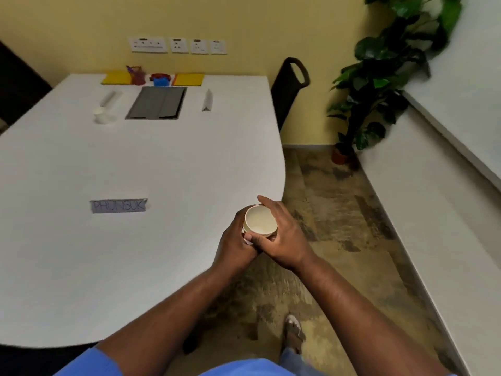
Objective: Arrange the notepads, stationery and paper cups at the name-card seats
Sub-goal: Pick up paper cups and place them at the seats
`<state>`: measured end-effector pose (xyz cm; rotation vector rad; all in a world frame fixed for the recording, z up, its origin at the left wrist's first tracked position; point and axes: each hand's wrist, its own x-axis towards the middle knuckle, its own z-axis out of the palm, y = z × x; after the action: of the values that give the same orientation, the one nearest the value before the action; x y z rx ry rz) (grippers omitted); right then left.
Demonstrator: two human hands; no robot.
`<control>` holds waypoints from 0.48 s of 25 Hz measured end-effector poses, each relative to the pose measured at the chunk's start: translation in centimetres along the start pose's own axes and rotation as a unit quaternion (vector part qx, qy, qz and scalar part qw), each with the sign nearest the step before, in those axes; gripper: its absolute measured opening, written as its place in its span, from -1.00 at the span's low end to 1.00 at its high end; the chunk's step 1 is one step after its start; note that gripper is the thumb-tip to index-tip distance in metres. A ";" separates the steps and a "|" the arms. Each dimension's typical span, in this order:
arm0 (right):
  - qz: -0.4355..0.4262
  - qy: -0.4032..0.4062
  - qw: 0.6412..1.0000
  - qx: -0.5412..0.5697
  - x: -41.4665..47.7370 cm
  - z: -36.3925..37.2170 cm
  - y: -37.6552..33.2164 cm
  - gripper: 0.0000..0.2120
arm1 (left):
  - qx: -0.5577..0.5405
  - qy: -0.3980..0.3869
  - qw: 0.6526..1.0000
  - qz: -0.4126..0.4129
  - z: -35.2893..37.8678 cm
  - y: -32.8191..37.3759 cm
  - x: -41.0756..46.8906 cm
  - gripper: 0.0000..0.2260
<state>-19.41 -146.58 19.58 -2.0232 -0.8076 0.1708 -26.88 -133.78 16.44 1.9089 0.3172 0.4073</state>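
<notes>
Both hands hold white paper cups (260, 220) just above the right edge of the white table (135, 158). My left hand (235, 240) grips them from the left and below, my right hand (282, 237) wraps the rim from the right. They look like a nested stack. A name card reading PHUNSUK (118, 206) lies flat to the left of my hands. At the far end another paper cup (101, 115) stands by a folded name card (110, 97), and a second folded card (208, 100) stands to the right. Yellow notepads (116, 78) (189, 80) and pen holders (137, 76) (161, 79) line the far edge.
A grey cable-hatch panel (157, 102) is set into the table at the far middle. A black chair (290, 88) stands at the table's far right corner. A potted plant (379, 77) sits by the white ledge (447, 185) on the right. My foot (294, 332) is on the patterned floor.
</notes>
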 end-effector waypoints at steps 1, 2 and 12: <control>-0.015 -0.024 1.000 0.006 1.8 -0.7 1.2 -0.20 | 0.003 0.024 1.000 -0.016 0.9 0.0 1.3 -0.40; -0.030 -0.046 0.998 0.013 3.7 -1.5 2.2 -0.21 | 0.003 0.045 0.998 -0.033 1.7 0.2 2.6 -0.40; -0.154 -0.251 0.953 0.071 16.2 0.3 3.8 -0.22 | 0.030 0.288 0.944 -0.157 2.4 0.1 8.2 -0.35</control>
<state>-5.22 -137.94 19.40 -1.7062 -1.3751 0.5620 -18.45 -132.58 16.81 1.7241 1.0150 0.7407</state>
